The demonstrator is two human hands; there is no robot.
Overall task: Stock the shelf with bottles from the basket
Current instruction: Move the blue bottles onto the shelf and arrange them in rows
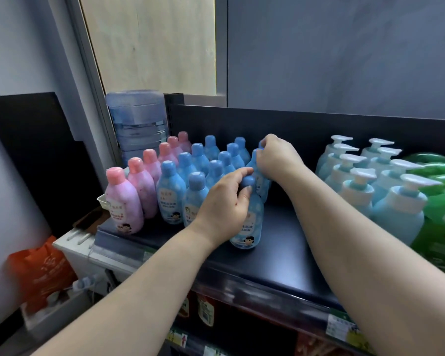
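Observation:
On the dark shelf [280,253] stand rows of blue bottles [170,191] with blue caps, and a row of pink bottles [123,201] at the left. My left hand [224,201] grips the front blue bottle [249,227] of the rightmost row around its neck; the bottle stands on the shelf. My right hand [278,158] closes on the neck of the blue bottle behind it [254,160], mostly hidden by my fingers. The basket is not in view.
Pale blue pump bottles [396,201] and green bottles [437,181] fill the shelf's right side. A large water jug [136,119] stands behind the shelf's left end. An orange bag [41,268] lies low at the left. Bare shelf lies between the blue rows and the pump bottles.

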